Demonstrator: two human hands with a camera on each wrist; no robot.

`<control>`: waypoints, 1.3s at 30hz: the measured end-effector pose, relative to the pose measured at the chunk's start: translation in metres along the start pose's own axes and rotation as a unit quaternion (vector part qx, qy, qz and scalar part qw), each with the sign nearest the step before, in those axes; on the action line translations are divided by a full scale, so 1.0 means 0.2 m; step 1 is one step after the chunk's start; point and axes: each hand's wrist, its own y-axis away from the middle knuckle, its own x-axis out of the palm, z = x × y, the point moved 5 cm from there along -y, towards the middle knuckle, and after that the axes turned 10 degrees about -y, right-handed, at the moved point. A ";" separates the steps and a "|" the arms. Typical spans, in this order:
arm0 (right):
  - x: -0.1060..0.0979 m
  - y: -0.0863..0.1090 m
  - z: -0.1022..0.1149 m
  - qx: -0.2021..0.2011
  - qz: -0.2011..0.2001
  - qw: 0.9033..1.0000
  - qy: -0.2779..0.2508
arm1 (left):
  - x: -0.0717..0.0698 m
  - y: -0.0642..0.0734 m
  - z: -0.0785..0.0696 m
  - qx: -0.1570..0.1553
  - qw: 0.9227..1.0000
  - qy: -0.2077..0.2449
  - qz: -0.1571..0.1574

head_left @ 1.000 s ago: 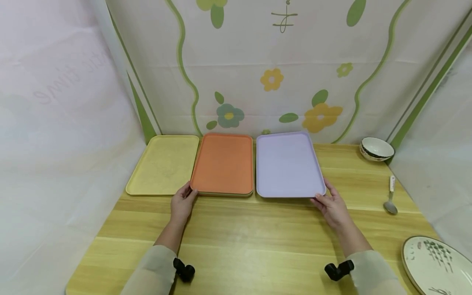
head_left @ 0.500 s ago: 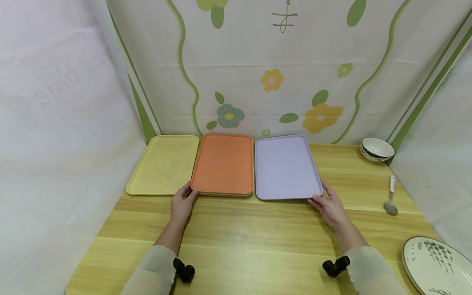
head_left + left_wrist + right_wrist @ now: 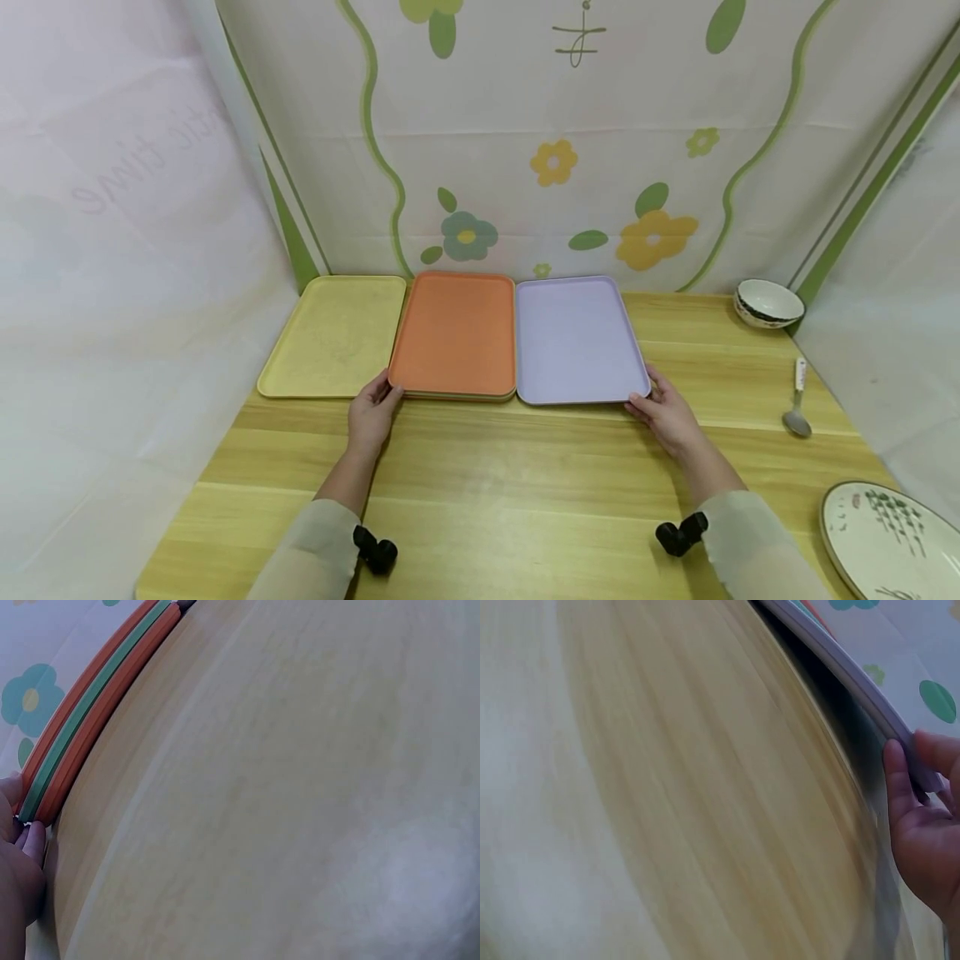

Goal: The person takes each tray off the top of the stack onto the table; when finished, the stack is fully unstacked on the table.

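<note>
A stack of trays with an orange tray (image 3: 453, 333) on top sits mid-table at the back. In the left wrist view its edge shows orange and green layers (image 3: 90, 709). My left hand (image 3: 371, 414) holds the stack's front left corner between thumb and fingers. Right beside the stack is a purple tray (image 3: 579, 340), whose front right corner my right hand (image 3: 667, 414) pinches, thumb above and fingers below. In the right wrist view, a dark gap shows under the purple tray's front edge (image 3: 840, 667). A yellow tray (image 3: 337, 335) lies left of the stack.
On the right of the wooden table (image 3: 510, 500) are a bowl (image 3: 767, 303) at the back, a spoon (image 3: 797, 400) and an oval patterned plate (image 3: 892, 542) at the front. A flowered cloth (image 3: 480, 125) hangs behind the trays.
My right hand has brought the purple tray left against the orange-topped stack, lowering and straightening it. My left hand has stayed at the stack's corner.
</note>
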 end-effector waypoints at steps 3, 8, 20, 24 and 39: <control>-0.01 -0.01 0.00 -0.005 -0.012 0.997 0.071 | 0.00 0.01 0.00 0.002 1.000 0.001 0.001; -0.02 -0.01 0.02 -0.001 -0.037 0.980 0.197 | 0.00 0.01 -0.01 0.001 1.000 0.000 0.003; -0.02 -0.03 0.03 0.035 -0.057 0.948 0.311 | 0.00 0.00 0.00 -0.002 1.000 -0.004 0.000; 0.01 -0.04 0.07 0.020 -0.068 0.946 0.316 | 0.00 0.00 0.00 0.001 1.000 -0.008 0.001; 0.28 -0.14 0.09 -0.065 -0.042 0.948 0.310 | -0.01 0.02 -0.01 0.041 0.999 0.013 -0.014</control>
